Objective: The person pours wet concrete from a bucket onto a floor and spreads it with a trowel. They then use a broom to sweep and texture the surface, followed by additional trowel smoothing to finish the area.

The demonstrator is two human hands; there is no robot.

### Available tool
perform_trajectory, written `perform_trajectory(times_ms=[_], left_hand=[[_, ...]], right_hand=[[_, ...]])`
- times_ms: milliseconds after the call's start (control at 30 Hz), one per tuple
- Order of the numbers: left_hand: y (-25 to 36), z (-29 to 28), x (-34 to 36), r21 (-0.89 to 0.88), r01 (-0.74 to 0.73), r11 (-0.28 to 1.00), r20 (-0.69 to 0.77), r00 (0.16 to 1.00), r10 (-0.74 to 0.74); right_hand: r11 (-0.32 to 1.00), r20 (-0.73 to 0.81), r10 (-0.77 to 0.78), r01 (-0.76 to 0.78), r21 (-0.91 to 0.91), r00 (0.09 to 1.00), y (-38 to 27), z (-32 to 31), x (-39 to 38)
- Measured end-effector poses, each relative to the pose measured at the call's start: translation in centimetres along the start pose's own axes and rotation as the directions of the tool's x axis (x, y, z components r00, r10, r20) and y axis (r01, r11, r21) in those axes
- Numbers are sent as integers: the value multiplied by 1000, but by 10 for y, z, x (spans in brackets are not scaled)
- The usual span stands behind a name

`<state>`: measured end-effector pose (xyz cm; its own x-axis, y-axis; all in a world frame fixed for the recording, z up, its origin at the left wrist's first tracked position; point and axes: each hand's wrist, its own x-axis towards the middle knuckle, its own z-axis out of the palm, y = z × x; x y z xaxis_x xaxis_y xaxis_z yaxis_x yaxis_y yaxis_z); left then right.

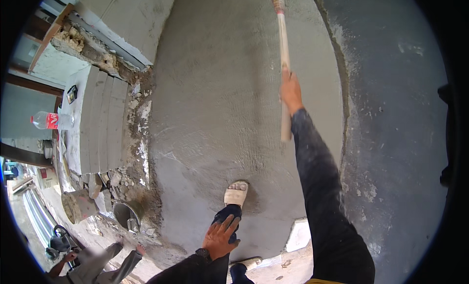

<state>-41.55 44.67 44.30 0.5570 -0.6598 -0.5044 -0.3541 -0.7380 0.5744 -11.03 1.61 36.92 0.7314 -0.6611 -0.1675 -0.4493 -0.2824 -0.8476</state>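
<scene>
One long-handled brush (283, 42) extends over the grey cement floor (210, 84), the grip of the right hand (291, 92) wrapped around its wooden handle (286, 127). The left hand (220, 239) lies on the bent knee (227, 211), its fingers spread wide.

Soft even daylight around me, faint sheen on grey concrete (210, 79), weak shadow beside the sandal (231, 196), broom handle (284, 47) slightly blurred, glare on metallic strips (38, 215) past the concrete's near-left corner, rim bowed into black.
</scene>
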Motion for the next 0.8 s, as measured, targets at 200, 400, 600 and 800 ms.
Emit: perform_trajectory(times_ms=[200,400,600,800], left_hand=[[-17,-12,13,-68,118,991,28,993,-116],[-15,-5,11,-68,109,992,46,993,-106],[-1,25,-19,-9,-19,1000,11,1000,19],[6,70,-65,189,-131,973,28,991,128]], right_hand=[[939,249,260,-185,-291,933,113,67,38],[872,61,338,-288,-395,939,214,40,-148],[815,59,446,-377,-440,893,271,-37,-362],[760,115,596,-512,-401,795,313,-121,-602]])
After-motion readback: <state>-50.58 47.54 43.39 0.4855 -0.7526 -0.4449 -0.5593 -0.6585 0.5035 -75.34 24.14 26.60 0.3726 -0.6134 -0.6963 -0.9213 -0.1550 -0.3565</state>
